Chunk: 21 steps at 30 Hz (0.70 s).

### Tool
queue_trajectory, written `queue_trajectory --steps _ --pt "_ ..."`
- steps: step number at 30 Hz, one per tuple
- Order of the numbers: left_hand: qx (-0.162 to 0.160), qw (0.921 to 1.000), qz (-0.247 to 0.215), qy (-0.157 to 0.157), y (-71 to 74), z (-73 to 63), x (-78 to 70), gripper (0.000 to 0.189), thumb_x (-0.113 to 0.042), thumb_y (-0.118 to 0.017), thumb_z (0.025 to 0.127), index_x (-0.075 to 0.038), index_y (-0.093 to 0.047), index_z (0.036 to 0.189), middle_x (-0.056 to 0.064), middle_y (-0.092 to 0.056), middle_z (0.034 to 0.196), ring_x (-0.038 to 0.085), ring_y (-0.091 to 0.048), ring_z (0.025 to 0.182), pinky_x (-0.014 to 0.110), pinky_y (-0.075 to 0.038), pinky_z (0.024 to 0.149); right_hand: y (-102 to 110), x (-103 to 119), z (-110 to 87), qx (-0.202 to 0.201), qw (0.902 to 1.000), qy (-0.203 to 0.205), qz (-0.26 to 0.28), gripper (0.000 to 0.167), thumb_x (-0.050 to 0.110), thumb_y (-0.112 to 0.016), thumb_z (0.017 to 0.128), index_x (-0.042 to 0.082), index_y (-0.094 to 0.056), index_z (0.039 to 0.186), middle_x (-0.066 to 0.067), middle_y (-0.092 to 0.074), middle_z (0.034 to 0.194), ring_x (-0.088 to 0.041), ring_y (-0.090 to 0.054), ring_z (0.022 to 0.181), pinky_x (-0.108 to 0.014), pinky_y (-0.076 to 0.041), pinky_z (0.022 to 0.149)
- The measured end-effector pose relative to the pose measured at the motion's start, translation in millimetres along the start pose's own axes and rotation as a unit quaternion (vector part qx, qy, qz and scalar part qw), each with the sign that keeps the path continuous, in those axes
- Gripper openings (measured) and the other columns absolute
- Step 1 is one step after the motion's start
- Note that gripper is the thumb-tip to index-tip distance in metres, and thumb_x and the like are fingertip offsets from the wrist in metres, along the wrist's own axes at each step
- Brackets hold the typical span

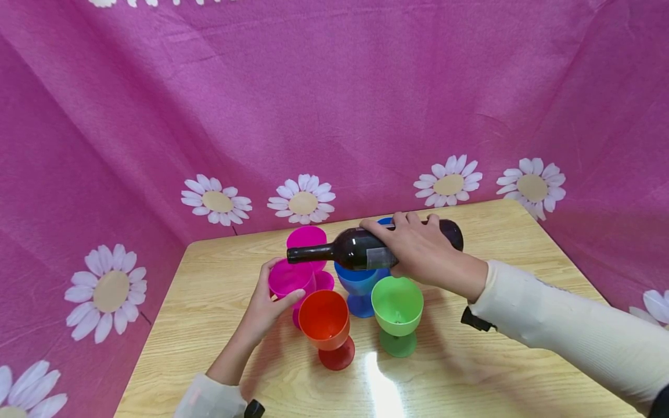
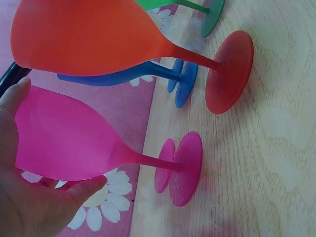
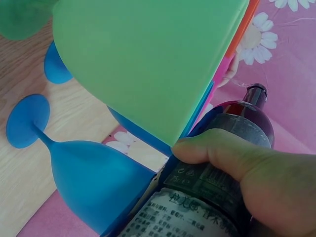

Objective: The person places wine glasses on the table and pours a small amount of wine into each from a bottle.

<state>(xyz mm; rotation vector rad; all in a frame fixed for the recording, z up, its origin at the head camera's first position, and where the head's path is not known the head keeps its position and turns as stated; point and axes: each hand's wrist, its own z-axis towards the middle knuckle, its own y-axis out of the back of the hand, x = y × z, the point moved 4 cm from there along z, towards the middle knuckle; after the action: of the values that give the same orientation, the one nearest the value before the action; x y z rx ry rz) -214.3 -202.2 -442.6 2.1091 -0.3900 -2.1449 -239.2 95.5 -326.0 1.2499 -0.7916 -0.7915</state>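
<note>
My left hand [image 1: 263,306] holds the bowl of the nearer pink goblet [image 1: 290,280], thumb on one side and fingers on the other. In the left wrist view this goblet's foot [image 2: 186,168] stands on the table. My right hand [image 1: 424,251] grips a dark wine bottle [image 1: 351,248] round its body, lying nearly level with the neck toward the left. The bottle's mouth is over the held goblet's rim. In the right wrist view, a faint clear trickle seems to show by the bottle's mouth [image 3: 256,89]; a printed label [image 3: 180,217] faces the camera.
Close beside the held goblet are an orange-red goblet [image 1: 325,320] and a green goblet [image 1: 397,307]. A second pink goblet [image 1: 307,237] stands behind. Blue goblets [image 1: 358,283] are partly hidden under the bottle. A pink flowered cloth [image 1: 334,116] hangs behind the wooden table [image 1: 198,325].
</note>
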Motion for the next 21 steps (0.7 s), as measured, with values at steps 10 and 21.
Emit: queue_trajectory --steps 10,21 --pt "0.003 1.0000 0.001 -0.003 -0.3 0.8 -0.3 0.084 -0.017 -0.081 0.089 -0.019 -0.029 0.155 0.013 -0.048 0.148 0.034 -0.049 0.135 0.045 -0.055 0.102 2.0 1.6 -1.2 0.006 0.9999 0.000 -0.009 0.099 0.022 -0.097 0.070 0.036 -0.043 0.152 -0.022 -0.059 0.117 -0.039 -0.055 0.112 -0.063 -0.041 0.085" --pt "0.000 1.0000 0.004 -0.004 -0.2 1.8 0.6 0.086 -0.015 -0.082 0.088 -0.017 -0.028 0.155 0.014 -0.048 0.148 0.034 -0.049 0.135 0.045 -0.055 0.102 1.1 2.3 -0.7 0.011 0.9999 -0.004 -0.012 0.100 0.024 -0.097 0.069 0.037 -0.042 0.152 -0.022 -0.059 0.119 -0.040 -0.055 0.113 -0.065 -0.041 0.088"
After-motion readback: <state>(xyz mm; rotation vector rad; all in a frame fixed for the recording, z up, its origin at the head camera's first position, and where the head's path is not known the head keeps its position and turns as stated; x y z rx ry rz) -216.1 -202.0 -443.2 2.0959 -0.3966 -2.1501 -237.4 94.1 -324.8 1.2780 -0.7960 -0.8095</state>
